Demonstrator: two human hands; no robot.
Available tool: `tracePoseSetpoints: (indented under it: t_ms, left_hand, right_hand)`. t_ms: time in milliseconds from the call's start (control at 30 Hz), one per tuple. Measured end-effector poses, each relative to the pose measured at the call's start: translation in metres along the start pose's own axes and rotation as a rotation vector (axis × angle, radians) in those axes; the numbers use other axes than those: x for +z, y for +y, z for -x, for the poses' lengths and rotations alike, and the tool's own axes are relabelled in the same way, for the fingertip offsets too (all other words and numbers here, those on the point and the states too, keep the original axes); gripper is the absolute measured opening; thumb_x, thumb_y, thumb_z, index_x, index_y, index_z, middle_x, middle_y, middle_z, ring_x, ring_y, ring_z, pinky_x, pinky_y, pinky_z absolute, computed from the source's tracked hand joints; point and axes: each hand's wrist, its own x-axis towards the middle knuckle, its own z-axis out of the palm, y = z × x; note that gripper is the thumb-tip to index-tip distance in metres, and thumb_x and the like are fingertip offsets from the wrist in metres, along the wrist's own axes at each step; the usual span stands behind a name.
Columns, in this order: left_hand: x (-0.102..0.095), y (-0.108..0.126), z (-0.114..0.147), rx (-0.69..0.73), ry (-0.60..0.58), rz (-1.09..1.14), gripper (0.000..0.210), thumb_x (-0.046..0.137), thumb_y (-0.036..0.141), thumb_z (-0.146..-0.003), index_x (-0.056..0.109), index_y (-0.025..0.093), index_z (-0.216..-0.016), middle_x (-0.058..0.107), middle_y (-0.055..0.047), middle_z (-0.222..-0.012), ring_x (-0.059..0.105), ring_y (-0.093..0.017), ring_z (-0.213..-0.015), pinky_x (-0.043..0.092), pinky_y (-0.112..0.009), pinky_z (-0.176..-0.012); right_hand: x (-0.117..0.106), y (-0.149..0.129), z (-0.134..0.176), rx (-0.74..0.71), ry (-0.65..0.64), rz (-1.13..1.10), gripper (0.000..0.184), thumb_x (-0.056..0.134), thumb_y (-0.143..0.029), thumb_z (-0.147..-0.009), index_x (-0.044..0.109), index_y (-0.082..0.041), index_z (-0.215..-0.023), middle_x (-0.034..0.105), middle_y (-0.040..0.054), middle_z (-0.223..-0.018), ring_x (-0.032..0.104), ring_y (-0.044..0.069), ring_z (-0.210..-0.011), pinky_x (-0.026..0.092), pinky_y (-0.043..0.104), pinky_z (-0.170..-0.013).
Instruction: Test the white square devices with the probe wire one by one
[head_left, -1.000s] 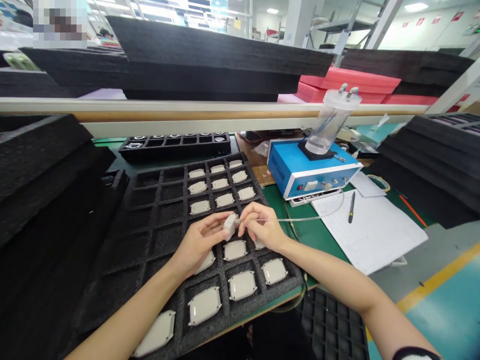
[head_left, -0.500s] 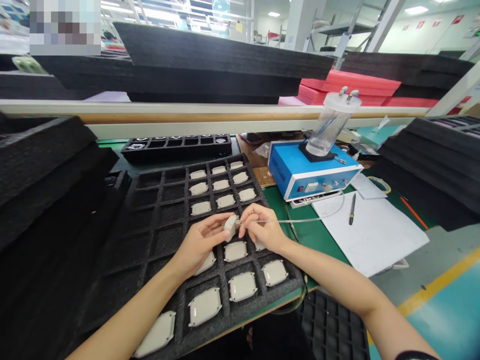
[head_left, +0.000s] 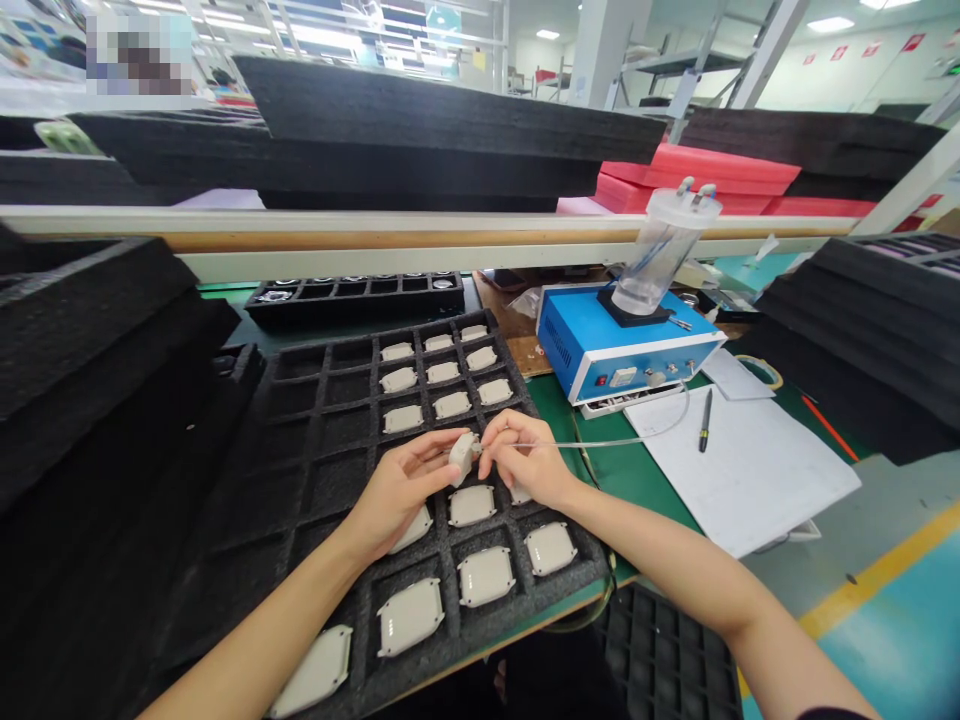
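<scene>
My left hand (head_left: 401, 490) grips a pale watch case (head_left: 461, 458) by its edges, tilted on its side above the foam tray (head_left: 469, 622). Pinched in my right hand (head_left: 529, 460) is the end of a thin clear tube (head_left: 607, 442), its tip right up against the watch case. Whether the tip is inside the case I cannot tell. The tube curves back to the front of a blue box (head_left: 630, 340). Several like watch cases (head_left: 486, 575) lie in the tray's pockets around my hands; one is partly hidden under my right hand.
On the blue box stands a clear cylinder (head_left: 664, 250) with fittings in its lid. Papers (head_left: 739, 470) and a pen (head_left: 705, 420) lie to the right. Stacked black foam trays rise at left (head_left: 90, 400) and right (head_left: 877, 320). A shelf edge (head_left: 450, 240) crosses behind.
Both hands keep their hold on the watch case and the tube with no clear movement. Only the camera's view has shifted very slightly.
</scene>
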Motion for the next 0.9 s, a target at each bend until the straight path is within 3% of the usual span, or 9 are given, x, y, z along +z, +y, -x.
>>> tracePoseSetpoints:
  t_ms: [900]
  left_hand:
    - [-0.0024, -0.0029, -0.0001, 0.014, -0.061, 0.014, 0.039, 0.077, 0.022, -0.065, 0.068, 0.020, -0.102, 0.068, -0.007, -0.110, 0.061, -0.021, -0.101, 0.042, -0.034, -0.097]
  right_hand:
    - [0.0011, -0.0033, 0.0007, 0.016, -0.006, -0.014, 0.008, 0.049, -0.015, -0.065, 0.051, -0.018, -0.073, 0.063, -0.0035, -0.053, 0.038, 0.006, -0.031, 0.030, 0.018, -0.035]
